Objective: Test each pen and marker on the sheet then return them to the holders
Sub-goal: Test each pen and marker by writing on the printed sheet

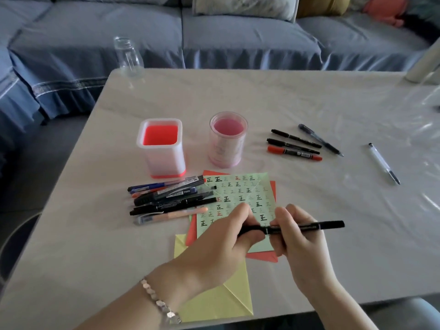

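Note:
Both hands hold one black marker level above the pale green sheet, which is covered with small written characters. My left hand grips the marker's left end; my right hand grips its middle, and the right end sticks out free. A square white holder with a red inside and a round pink holder stand behind the sheet, both with nothing showing inside. A pile of several pens and markers lies left of the sheet. Several more markers lie at the right.
Red paper and yellow paper lie under the green sheet near the table's front edge. A clear pen lies alone at far right. An empty glass bottle stands at the table's back left corner. A blue sofa runs behind.

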Demonstrator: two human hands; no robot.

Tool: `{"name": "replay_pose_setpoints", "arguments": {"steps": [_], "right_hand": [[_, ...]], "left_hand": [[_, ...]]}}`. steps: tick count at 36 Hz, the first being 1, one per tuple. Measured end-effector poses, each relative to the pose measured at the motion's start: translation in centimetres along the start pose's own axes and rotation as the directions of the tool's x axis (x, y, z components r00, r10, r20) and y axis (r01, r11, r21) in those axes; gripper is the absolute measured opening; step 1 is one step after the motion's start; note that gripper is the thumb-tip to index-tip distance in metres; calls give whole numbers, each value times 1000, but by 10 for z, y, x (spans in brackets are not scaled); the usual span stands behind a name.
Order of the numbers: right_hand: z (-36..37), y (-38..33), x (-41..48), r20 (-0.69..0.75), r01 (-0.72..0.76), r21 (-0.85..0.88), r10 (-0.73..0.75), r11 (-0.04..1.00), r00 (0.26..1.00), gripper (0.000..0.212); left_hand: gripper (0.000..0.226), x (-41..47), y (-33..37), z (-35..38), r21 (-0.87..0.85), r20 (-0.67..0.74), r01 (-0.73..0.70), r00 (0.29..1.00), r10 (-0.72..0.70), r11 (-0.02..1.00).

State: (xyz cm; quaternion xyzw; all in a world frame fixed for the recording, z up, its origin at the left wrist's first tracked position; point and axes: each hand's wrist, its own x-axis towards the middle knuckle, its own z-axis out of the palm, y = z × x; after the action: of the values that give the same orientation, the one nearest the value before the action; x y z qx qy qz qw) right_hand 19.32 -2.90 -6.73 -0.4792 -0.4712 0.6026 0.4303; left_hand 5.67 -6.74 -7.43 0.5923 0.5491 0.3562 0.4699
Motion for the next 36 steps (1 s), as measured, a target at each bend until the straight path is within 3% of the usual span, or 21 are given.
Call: {"name": "replay_pose_setpoints", "arguments": {"steps": [5, 8, 10, 13, 15, 16, 19, 21, 23, 28, 31, 36], "right_hand": [[-13, 3, 10, 77, 71, -65, -66, 995, 995, 36], [-24, -2, 16, 172, 61, -86, -45, 994, 984, 32], [-32, -4, 21, 230, 71, -111, -44, 991, 972, 29], [-41, 2, 36, 316, 64, -212, 6, 975, 949, 17], [-50, 11, 52, 370, 45, -366, 101, 930, 924, 30], [-56, 18, 63, 350, 85, -506, 114, 858, 930, 37], [-73, 28, 103, 230, 272, -807, -146, 523, 962, 31], [-81, 28, 132, 199, 310, -863, -296, 399, 934, 32], [-83, 24, 158, 167, 269, -912, -319, 309, 933, 37], [-87, 24, 195, 135, 157, -983, -209, 92, 968, 42], [-92, 29, 201, 115, 123, -992, -187, 35, 976, 37], [-91, 33, 188, 62, 79, -989, -138, 122, 989, 29]], "left_hand": [[22, 15, 10, 2, -162, 109, 142, 986, -125, 976], [25, 25, 18, -1, -365, 325, 366, 912, -251, 856], [24, 32, 18, -1, -385, 387, 447, 873, -298, 808], [15, 42, 11, 5, -158, 192, 276, 950, -245, 948], [12, 44, 4, 7, 23, 22, 151, 988, -151, 988], [10, 43, 0, 6, 110, -72, 116, 991, -109, 987], [5, 34, -15, -4, 309, -295, 73, 955, 23, 948], [4, 26, -26, -11, 362, -383, 63, 920, 87, 930], [6, 19, -38, -18, 425, -440, 66, 886, 142, 903], [30, 6, -57, -42, 534, -495, 67, 833, 247, 843], [31, 5, -64, -63, 650, -539, 141, 778, 323, 746], [25, 10, -84, -97, 679, -634, 326, 713, 301, 658]]}}
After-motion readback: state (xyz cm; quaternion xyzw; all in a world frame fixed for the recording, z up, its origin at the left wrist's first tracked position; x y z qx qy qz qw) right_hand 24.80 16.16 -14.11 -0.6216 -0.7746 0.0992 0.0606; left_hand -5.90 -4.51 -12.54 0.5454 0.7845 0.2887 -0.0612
